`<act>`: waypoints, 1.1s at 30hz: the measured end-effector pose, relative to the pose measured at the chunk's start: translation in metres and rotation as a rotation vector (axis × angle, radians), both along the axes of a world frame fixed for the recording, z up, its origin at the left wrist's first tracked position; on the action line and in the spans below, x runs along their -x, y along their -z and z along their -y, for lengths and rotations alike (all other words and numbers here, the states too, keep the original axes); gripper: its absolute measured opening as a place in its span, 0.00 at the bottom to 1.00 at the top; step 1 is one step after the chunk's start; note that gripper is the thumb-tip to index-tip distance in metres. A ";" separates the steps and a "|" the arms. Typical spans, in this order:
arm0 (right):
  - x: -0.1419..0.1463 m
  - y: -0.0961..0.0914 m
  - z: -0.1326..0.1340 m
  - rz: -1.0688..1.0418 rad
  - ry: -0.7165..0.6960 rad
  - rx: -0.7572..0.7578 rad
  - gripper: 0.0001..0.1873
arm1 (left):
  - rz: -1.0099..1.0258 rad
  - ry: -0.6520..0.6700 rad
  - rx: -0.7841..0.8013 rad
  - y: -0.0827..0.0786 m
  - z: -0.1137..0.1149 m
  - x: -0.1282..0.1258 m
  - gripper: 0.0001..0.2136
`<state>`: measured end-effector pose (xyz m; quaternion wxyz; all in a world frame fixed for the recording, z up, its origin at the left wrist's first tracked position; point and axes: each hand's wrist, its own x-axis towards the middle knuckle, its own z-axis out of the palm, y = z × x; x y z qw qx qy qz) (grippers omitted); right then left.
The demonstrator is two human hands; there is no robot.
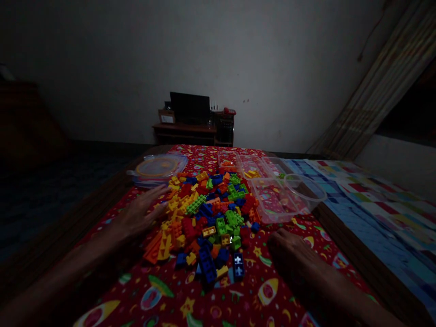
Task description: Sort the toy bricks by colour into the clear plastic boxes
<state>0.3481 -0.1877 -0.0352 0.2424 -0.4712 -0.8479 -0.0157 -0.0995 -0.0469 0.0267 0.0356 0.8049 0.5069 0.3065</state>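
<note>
A red rocket-print cloth (218, 313) is spread beneath a heap of toy building bricks (205, 213). Left of the heap, the left hand (141, 211) is held empty, fingers extended; at its near right, the right hand's (291, 249) fingers are curled, any grip indiscernible.

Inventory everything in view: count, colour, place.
Studded plastic bricks: many, mixed bright colours, heaped centre
Rectangular plastic containers: at least four, clear, right and beyond
Round plastic tub: one, clear, beside containers
Flat plastic lids: stack, count unclear, clear and orange, left
Printed cloth: one, red, beneath
Patchwork bedding: count unclear, multicoloured, far right
Flat monitor: one, black, on desk
Low wooden desk: one, brown, far wall
Cardboard box: one, brown, on desk
Draped curtain: one, beige, upper right
Plain wall: one, grey, behind
Left hand: one, bare, heap's left edge
Right hand: one, bare, right of heap
</note>
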 end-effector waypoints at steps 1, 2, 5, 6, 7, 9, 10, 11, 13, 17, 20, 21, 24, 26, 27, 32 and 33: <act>0.010 -0.002 -0.005 -0.024 -0.010 0.015 0.23 | -0.023 -0.030 0.026 0.012 0.008 0.016 0.28; 0.021 -0.006 -0.009 -0.041 -0.027 0.025 0.21 | -0.042 -0.073 0.046 0.026 0.016 0.031 0.28; 0.055 -0.022 -0.011 -0.048 -0.137 -0.046 0.17 | -0.038 -0.208 0.067 0.070 0.038 0.072 0.24; 0.067 -0.028 -0.008 -0.031 -0.189 -0.081 0.16 | -0.057 -0.206 0.103 0.083 0.045 0.081 0.24; 0.077 -0.033 -0.005 0.008 -0.254 -0.104 0.15 | -0.050 -0.217 0.101 0.094 0.052 0.085 0.25; 0.097 -0.041 0.000 0.126 -0.387 -0.114 0.15 | -0.099 -0.238 0.120 0.105 0.067 0.082 0.26; 0.105 -0.044 0.000 0.185 -0.445 -0.117 0.15 | -0.138 -0.222 0.128 0.105 0.074 0.076 0.27; 0.113 -0.046 -0.002 0.235 -0.488 -0.127 0.15 | -0.169 -0.196 0.129 0.103 0.081 0.066 0.28; 0.123 -0.048 -0.010 0.308 -0.540 -0.172 0.15 | -0.212 -0.096 0.131 0.094 0.092 0.041 0.32; 0.129 -0.051 -0.040 0.397 -0.580 -0.283 0.13 | -0.190 0.030 0.063 0.077 0.096 -0.009 0.42; 0.129 -0.052 -0.061 0.388 -0.533 -0.317 0.13 | -0.110 0.028 -0.042 0.071 0.086 -0.035 0.48; 0.129 -0.052 -0.068 0.366 -0.501 -0.321 0.11 | -0.080 0.028 -0.081 0.070 0.081 -0.042 0.48; 0.133 -0.050 -0.088 0.263 -0.428 -0.354 0.09 | -0.045 0.066 -0.162 0.061 0.063 -0.057 0.45; 0.136 -0.051 -0.102 0.207 -0.416 -0.384 0.10 | -0.060 0.113 -0.195 0.053 0.050 -0.065 0.44; 0.138 -0.052 -0.109 0.181 -0.399 -0.387 0.09 | -0.065 0.132 -0.207 0.049 0.043 -0.069 0.43; 0.134 -0.064 -0.138 0.015 -0.174 -0.286 0.08 | -0.035 0.186 -0.205 0.029 0.006 -0.092 0.32; 0.132 -0.066 -0.143 -0.021 -0.134 -0.244 0.08 | -0.027 0.194 -0.185 0.026 -0.001 -0.098 0.29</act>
